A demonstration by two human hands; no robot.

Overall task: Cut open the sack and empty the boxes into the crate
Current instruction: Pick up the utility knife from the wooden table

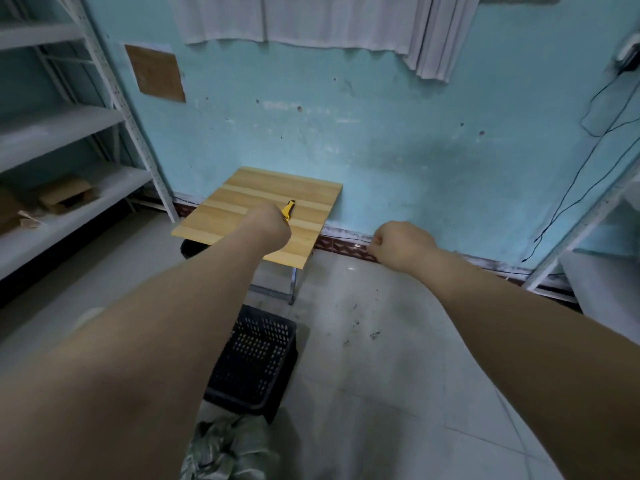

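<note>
Head view: at far left stands a white metal shelving rack point(114, 84), with torn brown cardboard pieces point(64, 195) on a lower shelf. Right of it, against the turquoise wall point(398, 140), is a small low table with a pale wooden slatted top point(242, 188). The left hand point(268, 226) reaches over this tabletop, fingers curled away from the camera. A yellow and black utility knife point(288, 209) points away from just beyond the knuckles, its near end hidden by the hand, so I cannot tell whether the hand grips it. Nearer, on the tiled floor, sits a black perforated plastic crate point(256, 358). A crumpled grey-green sack point(225, 448) lies just in front of the crate. Further right, the right hand point(398, 245) hangs above the floor as a closed fist holding nothing. A thin black cable point(588, 161) trails down the wall at far right.
</note>
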